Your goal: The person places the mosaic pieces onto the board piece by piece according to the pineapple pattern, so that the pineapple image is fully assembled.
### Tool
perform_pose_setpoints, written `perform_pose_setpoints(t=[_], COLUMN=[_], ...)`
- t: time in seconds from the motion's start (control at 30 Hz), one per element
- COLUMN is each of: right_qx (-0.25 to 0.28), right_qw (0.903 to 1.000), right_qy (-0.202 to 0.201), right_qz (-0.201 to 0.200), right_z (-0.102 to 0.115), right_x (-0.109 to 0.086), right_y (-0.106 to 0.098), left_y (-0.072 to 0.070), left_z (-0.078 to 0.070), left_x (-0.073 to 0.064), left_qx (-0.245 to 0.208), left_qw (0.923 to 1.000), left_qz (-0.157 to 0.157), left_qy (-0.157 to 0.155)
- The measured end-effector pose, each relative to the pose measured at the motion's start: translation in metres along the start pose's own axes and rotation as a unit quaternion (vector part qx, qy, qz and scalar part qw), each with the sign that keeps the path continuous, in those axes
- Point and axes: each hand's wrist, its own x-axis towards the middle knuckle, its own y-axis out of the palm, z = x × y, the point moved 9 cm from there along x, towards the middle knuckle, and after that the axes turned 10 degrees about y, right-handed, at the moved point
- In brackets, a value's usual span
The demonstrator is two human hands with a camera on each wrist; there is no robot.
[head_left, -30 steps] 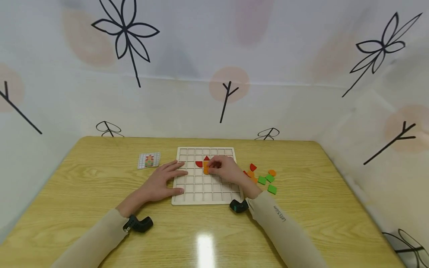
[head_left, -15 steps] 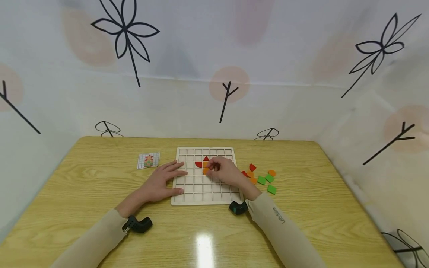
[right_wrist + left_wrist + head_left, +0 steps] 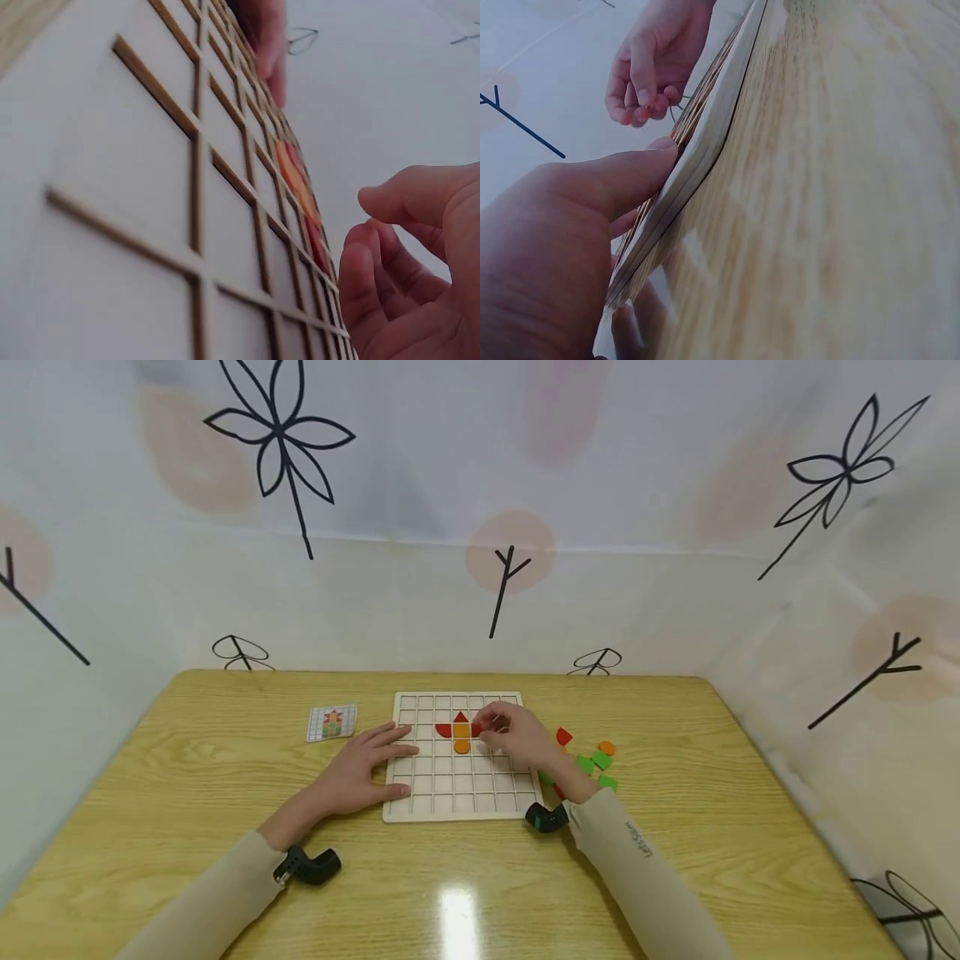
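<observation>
A white grid board [image 3: 423,806] lies mid-table. My left hand [image 3: 363,768] rests along its left edge, fingers spread over the squares, with the thumb [image 3: 641,171] on the rim in the left wrist view. My right hand [image 3: 516,735] hovers at the board's upper right, thumb and fingertips parted in the right wrist view. Close beside those fingertips, a red piece [image 3: 476,729] sits in the grid, partly covered. To its left are an orange square [image 3: 461,731] and a rounded red piece [image 3: 443,730]. A red triangle [image 3: 461,717] is above the square, an orange disc [image 3: 462,747] below.
Right of the board lie several loose pieces, including a red one [image 3: 564,737], an orange disc [image 3: 607,748] and a green square [image 3: 602,761]; the right forearm hides some. A pattern card [image 3: 332,722] lies left of the board. A patterned cloth [image 3: 360,610] stands behind the table.
My right hand has shifted slightly right, its fingertips moving off the orange disc. The disc and the red piece right of the orange square now show. My left hand stays put.
</observation>
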Motion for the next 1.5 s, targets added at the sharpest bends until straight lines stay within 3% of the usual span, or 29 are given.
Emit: perform_pose_setpoints(t=[0.23, 0.37, 0.53, 0.67, 0.9, 1.13, 1.5], right_qx=[-0.018, -0.045, -0.099, -0.104, -0.044, -0.025, -0.02], right_qw=[0.9982, 0.996, 0.9895, 0.9884, 0.9912, 0.9899, 0.9913], right_qy=[0.024, 0.033, 0.074, 0.104, 0.12, 0.136, 0.128], right_qz=[-0.052, -0.07, -0.076, -0.038, 0.033, 0.03, 0.021], right_z=[-0.02, -0.04, -0.071, -0.089, -0.093, -0.096, -0.094], right_x=[-0.008, -0.02, -0.03, -0.033, -0.035, -0.036, -0.036], right_y=[-0.045, -0.071, -0.093, -0.096, -0.093, -0.093, -0.096], left_y=[-0.001, 0.001, 0.003, 0.004, 0.003, 0.002, 0.002], left_z=[0.0, 0.0, 0.0, 0.001, -0.001, 0.0, -0.002], left_x=[-0.002, -0.001, 0.0, -0.001, -0.002, -0.003, 0.001], left_qx=[-0.004, -0.009, -0.011, -0.011, -0.008, -0.011, -0.01], left_qw=[1.0, 1.0, 0.9999, 0.9999, 1.0, 0.9999, 0.9999], left_qz=[-0.005, -0.001, -0.002, -0.001, -0.002, -0.005, -0.01], left_qy=[-0.002, 0.001, 0.001, -0.001, 0.0, -0.002, 0.008])
